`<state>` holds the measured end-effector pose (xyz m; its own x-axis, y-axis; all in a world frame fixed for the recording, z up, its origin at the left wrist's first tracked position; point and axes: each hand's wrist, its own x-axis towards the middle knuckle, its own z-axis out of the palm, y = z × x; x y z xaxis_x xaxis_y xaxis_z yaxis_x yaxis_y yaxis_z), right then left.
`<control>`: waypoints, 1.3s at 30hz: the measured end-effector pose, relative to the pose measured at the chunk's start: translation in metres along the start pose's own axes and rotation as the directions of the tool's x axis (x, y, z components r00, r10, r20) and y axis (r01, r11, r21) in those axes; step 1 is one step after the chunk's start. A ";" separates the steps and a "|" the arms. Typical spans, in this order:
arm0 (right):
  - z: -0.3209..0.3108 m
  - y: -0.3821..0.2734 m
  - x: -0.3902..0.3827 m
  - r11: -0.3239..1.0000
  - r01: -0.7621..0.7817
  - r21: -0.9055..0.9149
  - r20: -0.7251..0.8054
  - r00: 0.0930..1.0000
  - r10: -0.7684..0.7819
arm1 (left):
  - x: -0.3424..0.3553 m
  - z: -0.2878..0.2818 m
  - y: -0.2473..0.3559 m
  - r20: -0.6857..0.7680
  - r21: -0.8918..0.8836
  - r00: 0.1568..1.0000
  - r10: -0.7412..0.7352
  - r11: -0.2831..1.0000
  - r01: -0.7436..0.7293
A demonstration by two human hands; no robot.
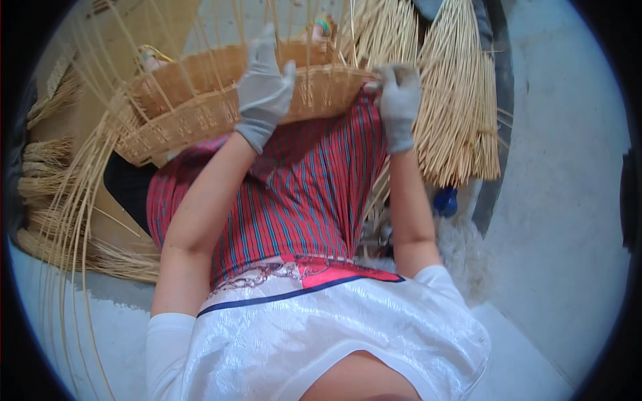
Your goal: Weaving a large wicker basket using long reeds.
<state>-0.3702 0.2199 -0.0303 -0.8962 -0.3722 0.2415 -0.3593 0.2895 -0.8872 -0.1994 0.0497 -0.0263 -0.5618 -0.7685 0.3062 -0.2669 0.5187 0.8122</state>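
Observation:
A half-woven wicker basket (200, 113) lies tilted across my lap, its loose stakes standing up along the far side and trailing off to the left. Against its near wall is my left hand (263, 90) in a grey-white glove, fingers stretched upward and thumb apart. At the basket's right end, my right hand (399, 103), gloved the same way, has its fingers curled around the edge. What sits inside those fingers is partly hidden. Red striped cloth (294, 180) covers my lap under the basket and rises close to my right hand.
Thick bundles of straw-coloured strands (461, 107) lie to the right, with a blue object (446, 200) at their lower end. More bundles (47, 167) line the left side. Long loose stakes (83, 220) hang down at left. Crumpled clear plastic (461, 257) lies near my right elbow.

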 end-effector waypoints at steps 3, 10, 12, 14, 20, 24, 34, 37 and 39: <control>0.010 -0.022 0.034 0.935 0.256 -0.246 0.136 0.964 -0.228 | -0.013 0.013 0.025 0.394 0.160 0.911 0.121 0.967 -0.198; 0.015 0.010 0.042 0.394 0.352 -0.849 0.331 0.936 -0.122 | -0.010 0.066 0.036 0.649 0.472 0.714 -0.262 0.875 -0.109; 0.006 0.024 0.038 0.617 0.237 -0.751 0.274 0.961 -0.035 | -0.016 0.055 0.025 0.634 0.250 0.771 -0.068 0.961 -0.121; 0.005 0.024 0.037 0.631 0.220 -0.744 0.235 0.970 -0.060 | -0.029 0.022 0.007 0.477 -0.103 0.873 0.106 0.993 -0.064; 0.087 -0.050 -0.034 0.931 0.362 -0.041 0.080 0.930 -0.358 | -0.115 -0.204 -0.107 -0.161 -0.633 0.739 -0.654 0.643 0.431; 0.173 -0.139 -0.176 0.933 -0.016 0.361 0.806 0.508 -0.303 | -0.135 -0.309 -0.180 -0.589 -0.514 0.631 -0.505 0.836 0.190; 0.244 -0.268 -0.309 0.445 0.406 0.798 0.559 -0.226 -0.798 | -0.175 -0.337 -0.129 -0.117 -0.619 0.745 -0.657 0.635 0.463; 0.212 -0.262 -0.288 0.555 0.425 0.715 0.698 -0.388 -0.602 | -0.139 -0.331 -0.113 -0.233 -0.067 0.956 -0.181 0.983 0.170; 0.197 -0.248 -0.254 0.597 0.443 0.669 0.743 -0.425 -0.518 | -0.116 -0.335 -0.113 -0.211 -0.098 0.971 -0.109 0.991 0.090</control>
<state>-0.0024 0.0690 0.0505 0.7598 -0.6469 0.0646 -0.4372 -0.5820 -0.6857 0.1581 -0.0448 0.0127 -0.3513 -0.8823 0.3132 -0.2387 0.4079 0.8812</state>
